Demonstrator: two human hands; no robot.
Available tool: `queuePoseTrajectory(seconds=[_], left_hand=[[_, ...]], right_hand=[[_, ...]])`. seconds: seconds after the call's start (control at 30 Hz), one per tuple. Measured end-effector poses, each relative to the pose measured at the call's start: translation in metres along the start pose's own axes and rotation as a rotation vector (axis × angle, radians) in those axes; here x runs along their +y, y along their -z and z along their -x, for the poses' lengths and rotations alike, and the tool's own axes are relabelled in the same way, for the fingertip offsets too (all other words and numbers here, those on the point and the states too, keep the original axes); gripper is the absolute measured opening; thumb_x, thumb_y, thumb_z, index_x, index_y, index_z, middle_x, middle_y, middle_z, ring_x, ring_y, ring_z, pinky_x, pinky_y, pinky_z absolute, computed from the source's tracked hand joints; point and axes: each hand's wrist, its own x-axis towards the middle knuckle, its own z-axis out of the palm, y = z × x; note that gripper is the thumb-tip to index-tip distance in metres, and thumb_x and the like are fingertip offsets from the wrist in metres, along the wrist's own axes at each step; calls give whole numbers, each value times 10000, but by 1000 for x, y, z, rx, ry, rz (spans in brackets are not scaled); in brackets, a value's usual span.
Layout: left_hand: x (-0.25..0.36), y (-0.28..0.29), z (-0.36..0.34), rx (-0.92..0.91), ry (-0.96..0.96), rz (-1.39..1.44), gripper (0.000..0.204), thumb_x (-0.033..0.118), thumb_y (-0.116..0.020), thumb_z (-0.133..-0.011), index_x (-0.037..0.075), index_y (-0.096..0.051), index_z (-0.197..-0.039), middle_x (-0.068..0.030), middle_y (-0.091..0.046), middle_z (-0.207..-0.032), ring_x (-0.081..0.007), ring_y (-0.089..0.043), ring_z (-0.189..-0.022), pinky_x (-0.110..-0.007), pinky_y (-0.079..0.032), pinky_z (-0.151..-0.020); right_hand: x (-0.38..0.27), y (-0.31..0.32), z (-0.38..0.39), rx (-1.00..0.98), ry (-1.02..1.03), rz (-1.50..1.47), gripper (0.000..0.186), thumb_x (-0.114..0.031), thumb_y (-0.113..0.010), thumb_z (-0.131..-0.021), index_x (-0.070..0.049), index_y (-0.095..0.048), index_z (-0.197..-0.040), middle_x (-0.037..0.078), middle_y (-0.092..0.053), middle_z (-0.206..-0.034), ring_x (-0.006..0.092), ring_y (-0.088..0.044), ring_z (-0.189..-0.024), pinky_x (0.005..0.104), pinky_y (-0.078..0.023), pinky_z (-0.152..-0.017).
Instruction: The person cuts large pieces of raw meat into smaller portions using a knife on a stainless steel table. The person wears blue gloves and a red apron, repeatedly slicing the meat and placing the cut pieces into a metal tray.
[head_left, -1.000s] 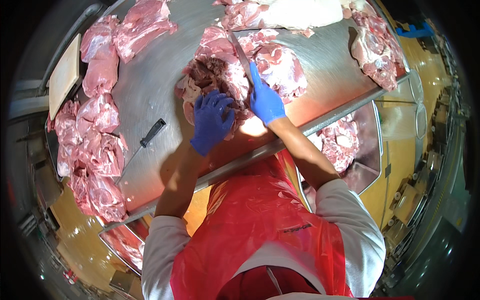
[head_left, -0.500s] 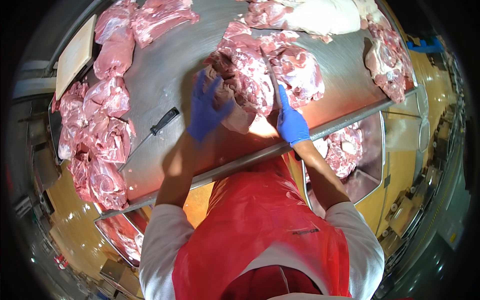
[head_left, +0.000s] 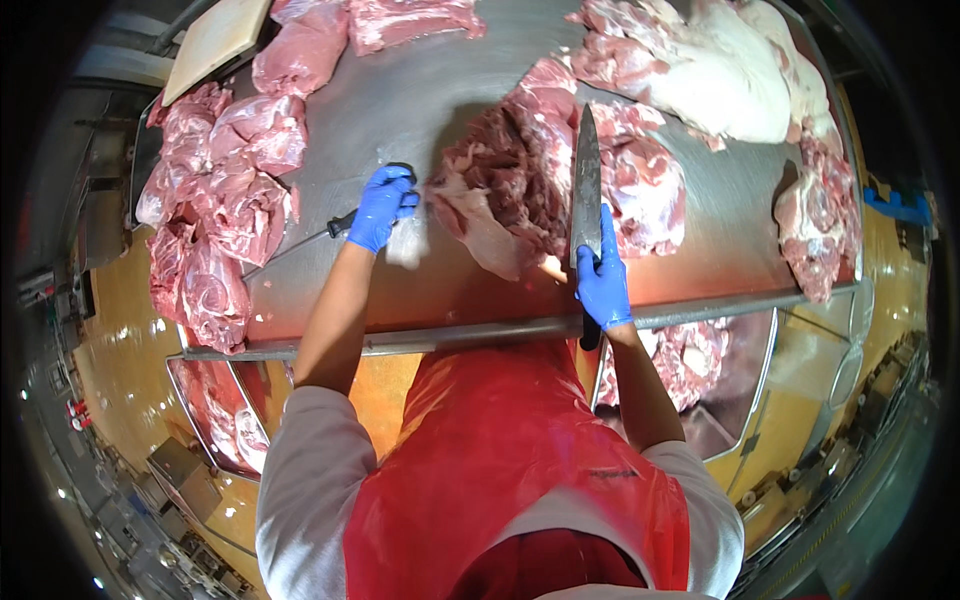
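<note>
My right hand, in a blue glove, is closed around a long knife, its broad blade pointing away from me. The blade lies over the middle of a large piece of raw meat, between its darker left part and a pinker lobe. Just off the meat's left edge, my gloved left hand is closed with curled fingers; whether it pinches anything is hidden. Next to its wrist lies a thin steel rod with a black handle, resembling a sharpening steel.
Meat pieces line the table's left side near a white board. At the far right sits a big cut with white fat, a smaller piece nearer. Metal bins stand below the front edge.
My left hand has come off the meat toward the steel's handle, and its spread fingers have curled. The knife has turned to show its flat side. The whole view has shifted.
</note>
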Motion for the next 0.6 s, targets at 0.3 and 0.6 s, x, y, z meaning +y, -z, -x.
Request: queuePoseTrajectory(seconds=[0.3,0.6], left_hand=[[43,-64,53,-213,-558,-792,284,209,-688,-749,65,-652,-991,-190,-627,-1010,-396,-585,-1047,-463,-492,-877],[-67,-26,143,-20,-354,-351,523,249,-769,-826,8,-547,-1234,-141,-634,-1075,-258,-608,-1016,-372,-506,-880]], right_hand=[[-38,-27,-21,-24,95,-206,728,-28,-491,-976,-208,-169,-1604,21,-566,-746,72,-459,-511,260,-429,-450],[-9,-21,6,-70,-39,-285,739,-3,-471,-986,-281,-171,-1601,45,-596,-832,75,-423,-453,252,-387,-379]])
